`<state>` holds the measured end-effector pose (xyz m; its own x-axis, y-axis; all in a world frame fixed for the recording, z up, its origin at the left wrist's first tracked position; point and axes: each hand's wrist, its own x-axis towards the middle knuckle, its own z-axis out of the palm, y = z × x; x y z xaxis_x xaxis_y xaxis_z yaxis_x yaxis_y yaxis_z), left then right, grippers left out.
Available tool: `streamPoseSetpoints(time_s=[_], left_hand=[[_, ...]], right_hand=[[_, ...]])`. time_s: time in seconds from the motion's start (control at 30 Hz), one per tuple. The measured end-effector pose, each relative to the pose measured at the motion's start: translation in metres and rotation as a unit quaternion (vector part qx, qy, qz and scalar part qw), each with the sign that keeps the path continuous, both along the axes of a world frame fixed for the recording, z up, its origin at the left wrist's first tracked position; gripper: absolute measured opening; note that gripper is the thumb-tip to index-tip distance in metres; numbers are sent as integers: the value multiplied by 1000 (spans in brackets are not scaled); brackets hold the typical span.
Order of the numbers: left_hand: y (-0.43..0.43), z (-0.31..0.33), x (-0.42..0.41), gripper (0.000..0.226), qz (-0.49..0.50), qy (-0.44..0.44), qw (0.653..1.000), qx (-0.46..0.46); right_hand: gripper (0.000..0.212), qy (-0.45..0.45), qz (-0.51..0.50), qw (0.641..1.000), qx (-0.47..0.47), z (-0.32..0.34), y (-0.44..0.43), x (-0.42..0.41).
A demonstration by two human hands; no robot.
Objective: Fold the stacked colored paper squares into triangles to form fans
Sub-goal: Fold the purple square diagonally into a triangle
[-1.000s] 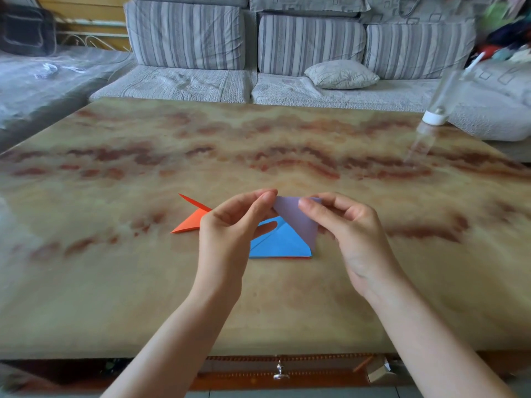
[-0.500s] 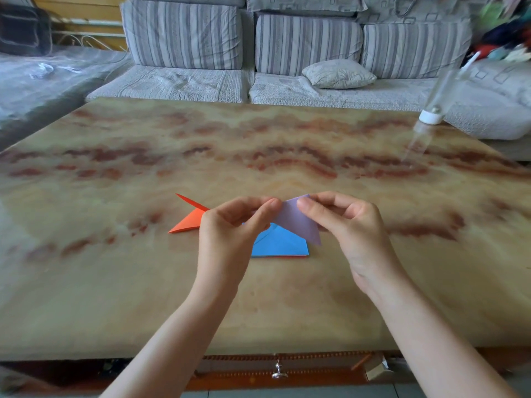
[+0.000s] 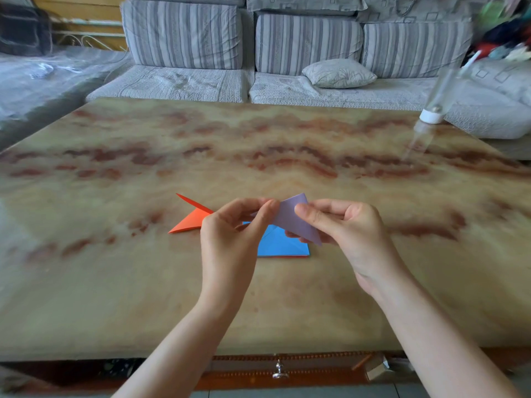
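The purple sheet (image 3: pixel 296 219), pinched by both hands' fingers (image 3: pixel 265 211), had been tilted upward, its fold being closed above the blue stack (image 3: pixel 283 244).

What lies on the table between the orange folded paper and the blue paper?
In the head view, the left hand covers that stretch between the orange paper and blue paper; nothing else shows.
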<state>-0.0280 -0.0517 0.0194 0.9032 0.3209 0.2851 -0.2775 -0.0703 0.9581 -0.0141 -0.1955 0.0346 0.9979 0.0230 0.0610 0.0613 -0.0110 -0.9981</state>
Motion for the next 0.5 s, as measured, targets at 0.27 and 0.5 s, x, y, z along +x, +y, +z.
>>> streamPoseSetpoints(time_s=[0.27,0.5], left_hand=[[11,3,8,13,-85,64,993,46],[12,9,5,11,-111,15,986,126]], right_hand=[[7,-17,5,999,-41,-1,-6,1],[5,-12,58,996,-60,-3,2,-3]])
